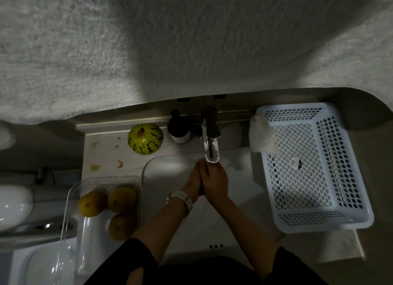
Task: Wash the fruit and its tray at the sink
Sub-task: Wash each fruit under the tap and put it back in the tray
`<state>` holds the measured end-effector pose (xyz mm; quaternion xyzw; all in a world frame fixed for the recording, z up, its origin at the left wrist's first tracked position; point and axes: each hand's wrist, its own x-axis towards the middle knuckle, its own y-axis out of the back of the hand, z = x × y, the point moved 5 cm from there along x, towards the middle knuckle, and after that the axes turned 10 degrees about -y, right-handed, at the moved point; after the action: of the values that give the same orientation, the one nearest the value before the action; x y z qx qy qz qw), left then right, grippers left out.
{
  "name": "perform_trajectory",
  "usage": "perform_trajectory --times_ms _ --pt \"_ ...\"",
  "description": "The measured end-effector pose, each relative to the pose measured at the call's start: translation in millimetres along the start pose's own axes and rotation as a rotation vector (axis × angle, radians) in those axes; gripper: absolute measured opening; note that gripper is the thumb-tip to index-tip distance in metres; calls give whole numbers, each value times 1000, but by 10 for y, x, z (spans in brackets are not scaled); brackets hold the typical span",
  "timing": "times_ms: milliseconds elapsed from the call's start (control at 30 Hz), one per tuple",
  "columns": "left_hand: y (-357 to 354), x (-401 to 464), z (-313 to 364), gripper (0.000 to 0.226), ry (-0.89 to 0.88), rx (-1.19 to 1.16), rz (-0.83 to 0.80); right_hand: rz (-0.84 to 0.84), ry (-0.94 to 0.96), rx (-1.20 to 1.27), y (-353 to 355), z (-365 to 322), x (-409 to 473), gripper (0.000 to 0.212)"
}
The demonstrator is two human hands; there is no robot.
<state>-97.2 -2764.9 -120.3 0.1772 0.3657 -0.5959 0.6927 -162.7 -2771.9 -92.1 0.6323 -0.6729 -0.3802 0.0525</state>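
Around us the counter is crowded: a striped green-and-yellow melon (145, 139) sits at the back by the wall, just beside a dark soap bottle (178, 126), and a white perforated plastic basket (314, 168) with a white cloth (262, 136) draped over its rim stands right of the sink (165, 168). We hold our left hand (194, 180) and right hand (214, 183) pressed together, fingers straight and holding nothing, under the spout of the tap (210, 136), which hides our fingertips. Three yellow fruits (121, 199) lie in a clear plastic tray (85, 225) on the pale counter (106, 153) left of the basin, well apart from our hands. Orange peel scraps (120, 163) dot that counter. A rough grey wall (191, 40) rises behind, dimly lit.
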Motion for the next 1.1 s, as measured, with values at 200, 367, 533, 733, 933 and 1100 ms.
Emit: perform_trajectory --times_ms 200,367,533,733,933,1100 --pt "192 26 114 26 -506 605 -58 -187 -786 724 -153 157 168 23" --pt "145 60 251 27 -467 575 37 -81 -556 531 -68 37 251 19" --pt "-33 91 272 47 86 -83 -86 50 -187 311 18 -48 182 22" --pt "-15 86 257 43 109 136 -96 16 -101 308 51 70 165 19" --pt "-23 50 261 31 -529 825 -128 -127 -780 922 -104 329 256 28" --pt "-19 20 238 29 -570 601 -90 -188 -680 833 -76 254 268 25"
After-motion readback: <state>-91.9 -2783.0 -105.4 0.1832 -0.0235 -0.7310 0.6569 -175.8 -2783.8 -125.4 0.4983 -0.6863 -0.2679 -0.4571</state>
